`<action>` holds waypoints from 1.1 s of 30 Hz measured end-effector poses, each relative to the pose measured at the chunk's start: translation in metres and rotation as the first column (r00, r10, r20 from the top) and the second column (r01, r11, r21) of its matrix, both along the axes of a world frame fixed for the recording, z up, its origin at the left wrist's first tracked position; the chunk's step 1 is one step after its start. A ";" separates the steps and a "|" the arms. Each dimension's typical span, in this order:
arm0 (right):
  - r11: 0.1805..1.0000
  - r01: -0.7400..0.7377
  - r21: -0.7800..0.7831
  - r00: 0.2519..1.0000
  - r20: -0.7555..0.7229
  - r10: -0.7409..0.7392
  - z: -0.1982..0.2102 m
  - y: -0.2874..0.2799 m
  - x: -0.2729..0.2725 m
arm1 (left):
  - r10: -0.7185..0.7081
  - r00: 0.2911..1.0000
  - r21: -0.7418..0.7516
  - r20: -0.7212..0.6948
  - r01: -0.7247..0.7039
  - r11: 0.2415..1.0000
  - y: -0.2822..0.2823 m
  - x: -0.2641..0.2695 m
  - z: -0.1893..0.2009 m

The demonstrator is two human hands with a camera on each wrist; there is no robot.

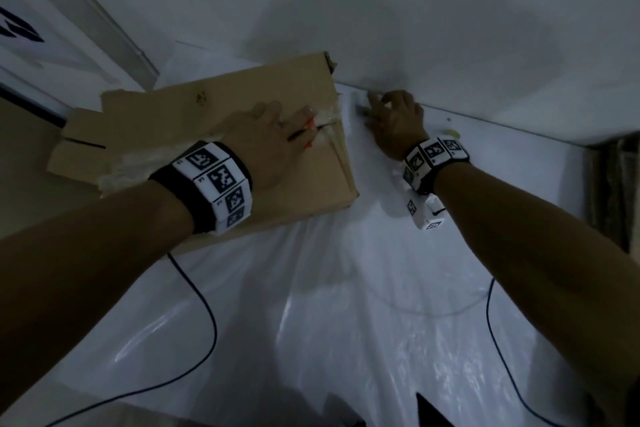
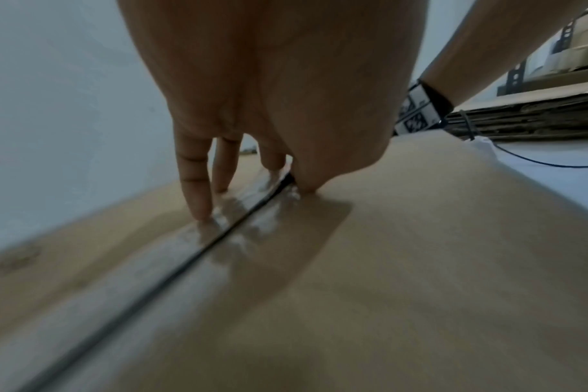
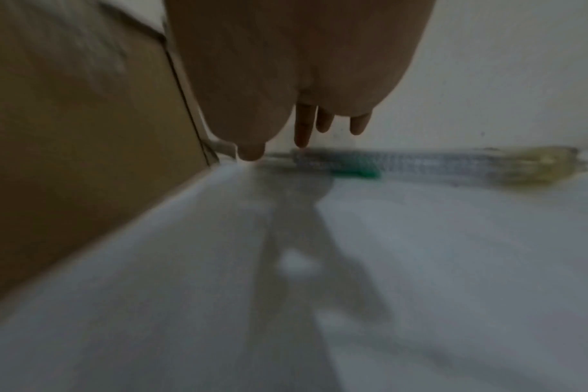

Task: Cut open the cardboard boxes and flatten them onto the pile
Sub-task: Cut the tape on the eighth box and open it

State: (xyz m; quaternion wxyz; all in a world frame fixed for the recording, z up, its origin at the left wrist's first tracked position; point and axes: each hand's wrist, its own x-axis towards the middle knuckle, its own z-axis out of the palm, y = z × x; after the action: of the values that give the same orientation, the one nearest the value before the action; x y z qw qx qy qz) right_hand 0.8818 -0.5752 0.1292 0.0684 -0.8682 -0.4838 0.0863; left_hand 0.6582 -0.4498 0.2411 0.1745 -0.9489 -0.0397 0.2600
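The brown taped cardboard box [image 1: 249, 135] lies left of centre in the head view, stiff, light, its glossy tape slippery. The left hand [image 1: 266, 142] presses straight fingers beside the seam. The right hand [image 1: 394, 121], fingers loosely spread and holding nothing, reaches toward a clear-handled cutter [image 3: 420, 164] by the wall; grip its handle.

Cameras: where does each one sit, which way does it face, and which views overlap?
Head: above, looking down at both forearms, left hand on the cardboard box, right hand by the wall.
Left wrist: along the left hand's fingers at the taped seam; the right forearm shows behind.
Right wrist: along the right hand's fingers toward a blurred cutter.
All three views share the box.
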 end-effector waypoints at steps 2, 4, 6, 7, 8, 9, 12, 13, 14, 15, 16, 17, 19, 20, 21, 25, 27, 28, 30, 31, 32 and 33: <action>0.928 0.067 0.367 0.997 -0.067 -0.046 0.027 0.006 -0.015 | -0.100 0.995 0.022 -0.005 0.100 0.995 0.008 0.005 0.007; 0.769 0.055 0.637 0.983 -0.167 0.069 0.065 0.008 -0.046 | -0.217 0.975 0.050 0.041 0.215 0.975 0.020 0.006 0.012; 0.808 -0.102 0.580 0.925 -0.244 0.292 0.095 0.005 -0.080 | -0.255 0.960 0.065 0.112 0.249 0.966 0.033 0.004 0.021; 0.856 -0.221 0.468 0.890 -0.263 0.373 0.100 0.003 -0.094 | -0.259 0.956 0.056 0.136 0.254 0.966 0.038 0.002 0.027; 0.886 -0.319 0.337 0.872 -0.262 0.413 0.101 0.001 -0.104 | -0.245 0.960 0.027 0.137 0.243 0.970 0.043 0.000 0.028; 0.902 -0.372 0.219 0.870 -0.258 0.421 0.101 0.000 -0.108 | -0.242 0.960 -0.012 0.139 0.246 0.969 0.046 -0.001 0.031; 0.931 -0.362 -0.049 0.892 -0.307 0.331 0.104 0.003 -0.115 | -0.118 0.955 -0.183 0.272 0.171 0.968 0.060 0.004 0.050; 0.921 -0.371 -0.124 0.900 -0.294 0.323 0.109 0.006 -0.117 | 0.040 0.942 -0.254 0.333 0.049 0.966 0.066 0.005 0.059; 0.901 -0.384 -0.203 0.907 -0.267 0.327 0.113 0.011 -0.120 | 0.171 0.921 -0.282 0.350 -0.070 0.957 0.074 0.006 0.068; 0.873 -0.397 -0.282 0.911 -0.238 0.337 0.118 0.017 -0.121 | 0.270 0.897 -0.308 0.350 -0.162 0.937 0.083 0.005 0.077; 0.845 -0.403 -0.353 0.914 -0.205 0.350 0.123 0.023 -0.123 | 0.299 0.882 -0.277 0.365 -0.204 0.939 0.092 0.003 0.084; 0.821 -0.409 -0.399 0.912 -0.158 0.378 0.129 0.030 -0.125 | 0.299 0.870 -0.228 0.392 -0.222 0.948 0.099 -0.003 0.088; 0.801 -0.427 -0.420 0.889 -0.036 0.456 0.142 0.041 -0.131 | 0.317 0.870 -0.096 0.377 -0.303 0.948 0.117 -0.029 0.085; 0.807 -0.433 -0.401 0.877 0.021 0.481 0.147 0.044 -0.134 | 0.359 0.866 -0.043 0.347 -0.368 0.929 0.125 -0.047 0.082; 0.820 -0.441 -0.366 0.867 0.062 0.494 0.153 0.045 -0.136 | 0.375 0.873 0.020 0.312 -0.401 0.916 0.133 -0.066 0.076; 0.864 -0.497 -0.078 0.851 0.148 0.503 0.167 0.024 -0.138 | 0.407 0.902 0.082 0.143 -0.420 0.904 0.136 -0.129 0.053; 0.832 -0.553 0.054 0.808 0.280 0.519 0.162 0.003 -0.135 | 0.539 0.842 0.076 0.021 -0.539 0.839 0.130 -0.154 0.040; 0.822 -0.563 0.087 0.795 0.330 0.509 0.157 -0.009 -0.134 | 0.601 0.799 0.067 -0.026 -0.599 0.798 0.127 -0.167 0.032; 0.816 -0.567 0.117 0.790 0.359 0.497 0.143 -0.037 -0.133 | 0.650 0.756 0.003 -0.078 -0.651 0.759 0.119 -0.192 0.017; 0.811 -0.576 0.104 0.782 0.359 0.509 0.137 -0.050 -0.133 | 0.647 0.758 -0.056 -0.085 -0.652 0.756 0.116 -0.204 0.011; 0.805 -0.589 0.072 0.773 0.341 0.535 0.129 -0.064 -0.133 | 0.632 0.770 -0.095 -0.094 -0.638 0.764 0.109 -0.213 0.008; 0.800 -0.599 0.017 0.766 0.302 0.567 0.121 -0.075 -0.132 | 0.606 0.790 -0.104 -0.096 -0.614 0.783 0.104 -0.218 0.005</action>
State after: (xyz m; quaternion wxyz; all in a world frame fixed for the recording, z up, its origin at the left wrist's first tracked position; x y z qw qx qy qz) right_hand 0.7497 -0.6501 0.2503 0.0171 -0.6725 -0.7383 -0.0488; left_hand 0.4398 -0.3460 0.2463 0.0203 -0.8865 -0.3222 0.3314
